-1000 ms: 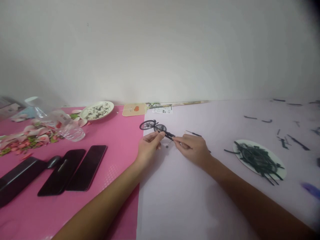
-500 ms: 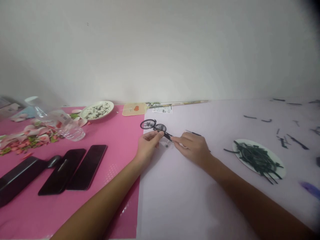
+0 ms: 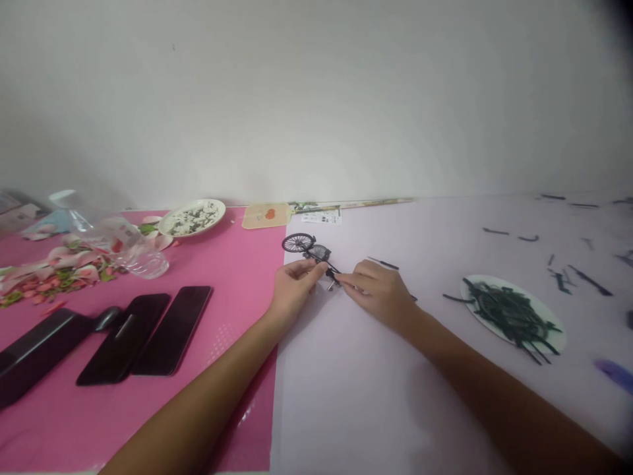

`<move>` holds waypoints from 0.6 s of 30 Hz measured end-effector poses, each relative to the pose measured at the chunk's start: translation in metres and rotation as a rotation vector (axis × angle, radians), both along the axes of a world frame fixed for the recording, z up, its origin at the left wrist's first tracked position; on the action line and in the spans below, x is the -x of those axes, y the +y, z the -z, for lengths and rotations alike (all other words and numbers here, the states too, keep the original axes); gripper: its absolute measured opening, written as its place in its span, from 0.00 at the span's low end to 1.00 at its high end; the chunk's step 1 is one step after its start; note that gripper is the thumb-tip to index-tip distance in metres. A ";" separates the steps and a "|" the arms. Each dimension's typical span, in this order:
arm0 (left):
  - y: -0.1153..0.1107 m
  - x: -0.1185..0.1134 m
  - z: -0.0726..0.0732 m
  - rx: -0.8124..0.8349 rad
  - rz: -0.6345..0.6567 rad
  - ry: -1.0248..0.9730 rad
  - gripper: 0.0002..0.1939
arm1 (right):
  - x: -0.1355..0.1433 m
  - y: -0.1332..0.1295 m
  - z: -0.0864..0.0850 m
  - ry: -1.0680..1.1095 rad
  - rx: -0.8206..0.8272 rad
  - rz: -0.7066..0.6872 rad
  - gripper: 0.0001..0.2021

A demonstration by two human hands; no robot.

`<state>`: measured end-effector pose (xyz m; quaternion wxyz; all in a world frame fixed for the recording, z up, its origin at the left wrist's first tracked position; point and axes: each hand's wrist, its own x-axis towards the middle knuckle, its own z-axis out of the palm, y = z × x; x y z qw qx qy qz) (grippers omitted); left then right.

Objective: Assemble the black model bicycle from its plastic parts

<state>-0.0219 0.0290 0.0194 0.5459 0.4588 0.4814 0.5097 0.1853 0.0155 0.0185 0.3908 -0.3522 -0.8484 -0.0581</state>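
1. Left hand (image 3: 291, 290) — thumb and fingers closed on the model bicycle (image 3: 310, 247), beside the pink covering's edge (image 3: 277, 396).
2. Right hand (image 3: 383, 290) — fingertips pinched at its near end.
3. White surface (image 3: 435, 284) separates right hand and plate (image 3: 558, 339).

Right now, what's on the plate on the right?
Dark parts lie heaped on the plate, some sticking out past its rim. The heap covers the plate's middle, so I can't see there.

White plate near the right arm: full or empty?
Full: dark parts heap across the plate, with thin pieces sticking out past its rim.
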 end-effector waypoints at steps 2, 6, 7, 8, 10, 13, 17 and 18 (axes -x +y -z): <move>0.000 0.000 0.001 -0.001 0.003 0.002 0.21 | 0.001 -0.001 -0.001 0.007 0.018 0.001 0.10; 0.001 0.000 0.003 -0.010 0.001 0.029 0.22 | 0.005 -0.003 -0.002 0.019 0.073 0.038 0.09; 0.001 0.000 0.003 -0.015 0.000 0.043 0.22 | 0.006 -0.003 -0.002 0.019 0.086 0.050 0.08; 0.001 0.000 0.004 -0.019 0.000 0.059 0.22 | 0.007 -0.004 -0.002 0.020 0.097 0.061 0.08; 0.000 0.000 0.005 -0.030 -0.002 0.092 0.23 | 0.008 -0.004 -0.001 0.020 0.112 0.077 0.07; -0.001 0.000 0.006 -0.053 -0.010 0.129 0.23 | 0.009 -0.004 0.000 0.002 0.120 0.102 0.06; -0.002 -0.001 0.007 -0.100 -0.003 0.152 0.22 | 0.009 -0.004 0.001 -0.069 0.123 0.141 0.06; -0.002 -0.001 0.007 -0.110 0.002 0.151 0.22 | 0.009 -0.004 0.001 -0.078 0.118 0.149 0.06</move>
